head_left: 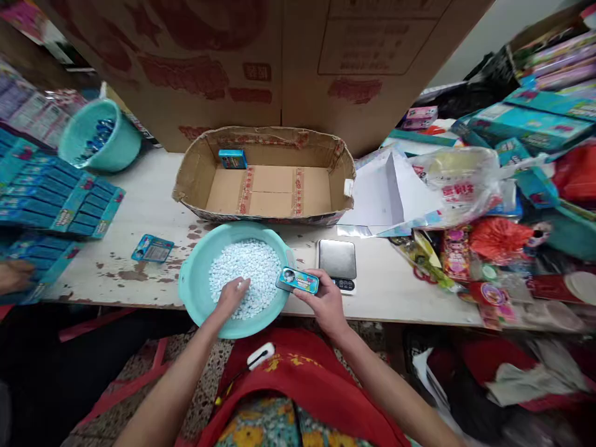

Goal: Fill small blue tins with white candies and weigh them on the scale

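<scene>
My left hand (231, 295) is down in a turquoise plastic basin (189, 288), its fingers drawn together over a heap of small white candies (261, 267). White shows between the fingertips, so it seems to pinch some of them. Over the basin's right rim, my right hand (326, 301) grips a small blue tin (299, 280) with a printed label by its right end. Whether the tin's lid is fully closed, I cannot tell. Just behind the right hand lies a small digital scale (337, 261) with a bare metal plate.
An open cardboard box (272, 211) behind the basin contains a blue packet (233, 159). Another blue packet (153, 248) lies left. Stacked blue cartons (56, 192) and a turquoise bucket (121, 149) stand farther left, near another person's hand (16, 276). Plastic bags (456, 186) and clutter cover the right.
</scene>
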A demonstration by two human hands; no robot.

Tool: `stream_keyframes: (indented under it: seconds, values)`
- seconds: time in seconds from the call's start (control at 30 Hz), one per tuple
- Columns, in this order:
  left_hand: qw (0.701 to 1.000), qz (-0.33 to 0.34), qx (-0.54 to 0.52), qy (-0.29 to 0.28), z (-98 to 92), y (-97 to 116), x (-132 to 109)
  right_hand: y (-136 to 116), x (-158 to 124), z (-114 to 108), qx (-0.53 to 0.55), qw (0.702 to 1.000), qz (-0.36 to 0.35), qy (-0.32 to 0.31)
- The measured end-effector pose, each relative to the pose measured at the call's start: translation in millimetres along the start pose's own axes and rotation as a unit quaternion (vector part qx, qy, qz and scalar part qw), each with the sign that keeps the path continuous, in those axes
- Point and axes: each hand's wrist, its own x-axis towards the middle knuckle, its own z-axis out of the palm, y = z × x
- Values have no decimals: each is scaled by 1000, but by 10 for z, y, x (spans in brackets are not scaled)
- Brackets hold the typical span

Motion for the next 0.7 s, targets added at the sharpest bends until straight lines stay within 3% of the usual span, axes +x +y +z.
stream_keyframes:
  seconds: [0.13,0.23,0.37,0.43,0.53,0.6,0.7]
  values:
    - [999,30,25,26,-64,115,-218,58,118,-286,-32,995,25,90]
    - [994,76,45,70,-214,171,-342,238,268,-580,-60,977,26,202]
    - [971,131,-31,195,-745,221,-194,584,522,-890,-108,950,17,291]
    - [948,163,-40,270,-1153,282,79,700,606,-933,-138,934,21,329]
    - [926,175,22,335,-1774,426,752,740,625,-864,-180,920,30,346]
    - [931,147,83,325,-2100,530,1324,718,562,-791,-201,915,32,348]
    - [941,123,122,291,-2403,660,2199,727,367,-776,-198,898,26,391]
